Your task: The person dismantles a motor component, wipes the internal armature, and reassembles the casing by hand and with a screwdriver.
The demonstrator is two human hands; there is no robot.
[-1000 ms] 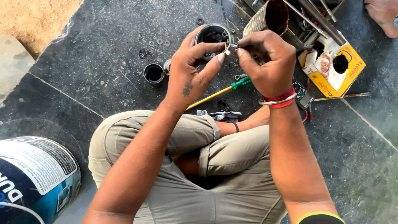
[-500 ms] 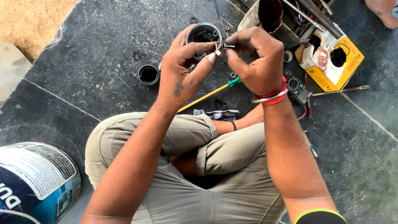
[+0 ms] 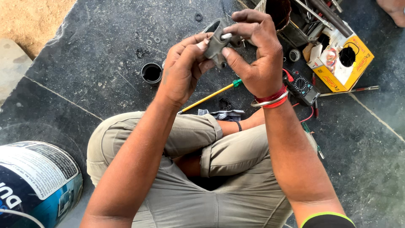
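Grey metal part, a small cast housing with a round opening at its upper end, sits raised above the dark stone floor, clamped between both hands. The left hand closes around its lower left side, thumb pressed to the body; the right hand pinches the upper right edge with fingertips and thumb, so each hand is shut on the part.

At upper right lies a yellow cardboard box, its white top flap punched with a round hole. At lower left a blue and white paint bucket with a printed paper label is cut off by the frame edge. A dark multimeter lies by the right wrist, partly hidden behind it. A yellow-shafted screwdriver with a green handle runs under the hands, its tip concealed. A small black cup stands left of the left hand. The part's far side is covered by fingers.
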